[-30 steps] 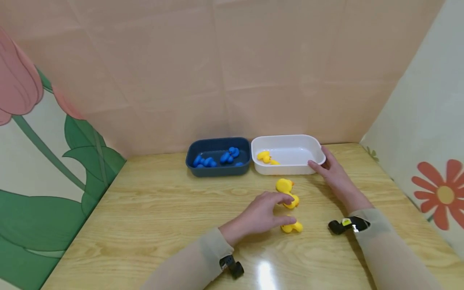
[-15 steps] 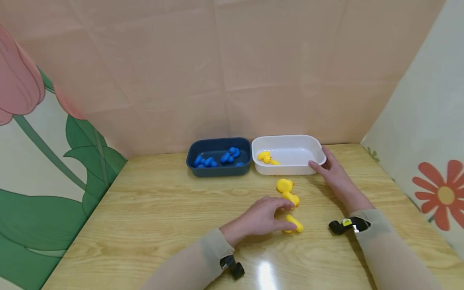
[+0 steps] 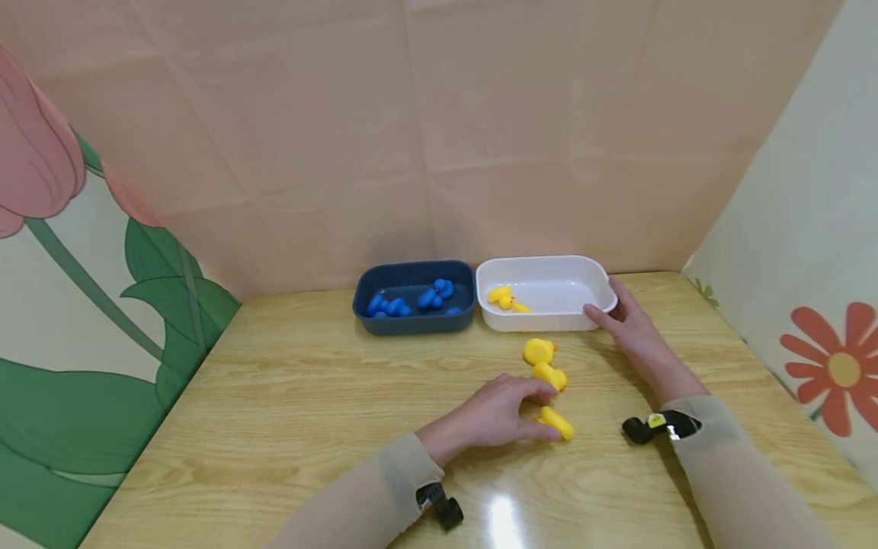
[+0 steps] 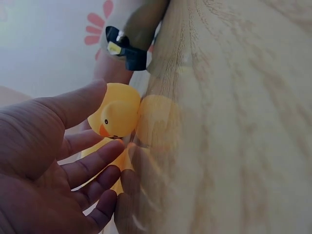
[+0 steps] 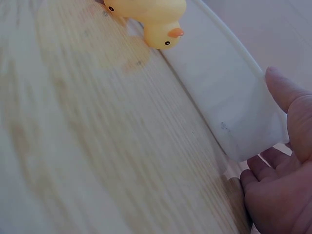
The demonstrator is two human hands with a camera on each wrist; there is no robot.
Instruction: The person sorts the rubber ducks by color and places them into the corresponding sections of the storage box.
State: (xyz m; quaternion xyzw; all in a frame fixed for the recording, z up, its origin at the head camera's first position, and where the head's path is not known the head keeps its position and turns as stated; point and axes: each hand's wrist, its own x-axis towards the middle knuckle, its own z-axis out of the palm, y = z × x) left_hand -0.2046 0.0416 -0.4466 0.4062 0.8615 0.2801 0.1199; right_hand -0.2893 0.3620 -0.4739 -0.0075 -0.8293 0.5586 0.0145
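Note:
My left hand [image 3: 497,412] is low over the table, its thumb against the nearest yellow rubber duck [image 3: 557,423]. In the left wrist view, the thumb touches that duck [image 4: 119,109] and the other fingers are spread below it. Two more rubber ducks [image 3: 538,351] lie just beyond, in a line toward the white tray [image 3: 535,322]. My right hand [image 3: 634,328] holds the white tray at its right end, thumb at the front corner of the rim. In the right wrist view, its fingers lie around the corner of the tray [image 5: 229,107].
A few yellow ducks [image 3: 501,295] lie at the left inside the white tray. Beside it stands a dark blue tray [image 3: 418,325] holding several blue ducks [image 3: 398,307]. Behind both trays rises a pinkish backdrop [image 3: 329,152]. The wooden table [image 3: 274,427] extends to the left.
The nearest duck has turned and tipped against my left thumb. My left hand has sunk slightly toward the table. My right hand stays at the white tray.

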